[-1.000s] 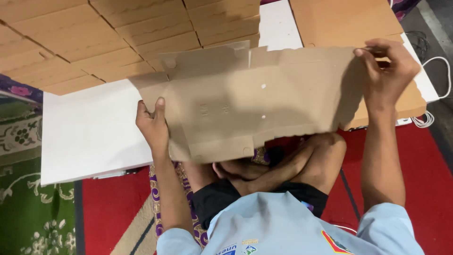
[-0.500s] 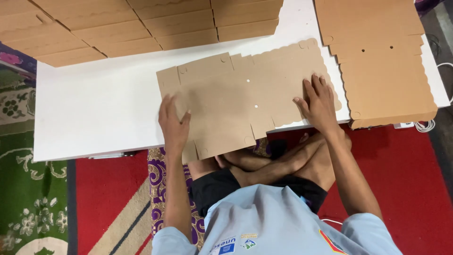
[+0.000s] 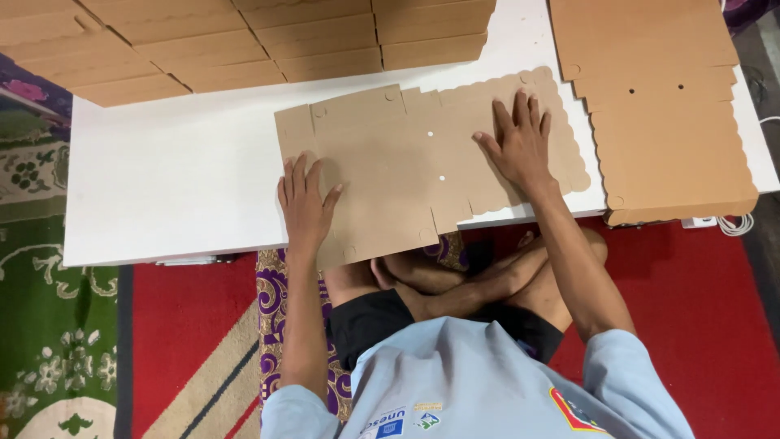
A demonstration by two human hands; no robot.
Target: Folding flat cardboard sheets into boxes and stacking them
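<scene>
A flat brown die-cut cardboard sheet [image 3: 406,162] with scalloped edges and small holes lies on the low white table [image 3: 171,187], its near edge hanging over the table's front. My left hand [image 3: 305,203] presses flat on the sheet's near left part, fingers spread. My right hand [image 3: 520,146] presses flat on its right part, fingers spread and pointing away from me. Neither hand grips anything.
A stack of the same cardboard sheets [image 3: 666,106] sits at the table's right end. Several folded brown boxes [image 3: 244,41] line the far side. My crossed legs [image 3: 471,284] are under the table edge on a red patterned carpet [image 3: 187,325]. A white cable [image 3: 735,223] hangs at right.
The cardboard sheet, held up in both hands a second ago, has been laid flat on the table. Both hands now press on top of it.
</scene>
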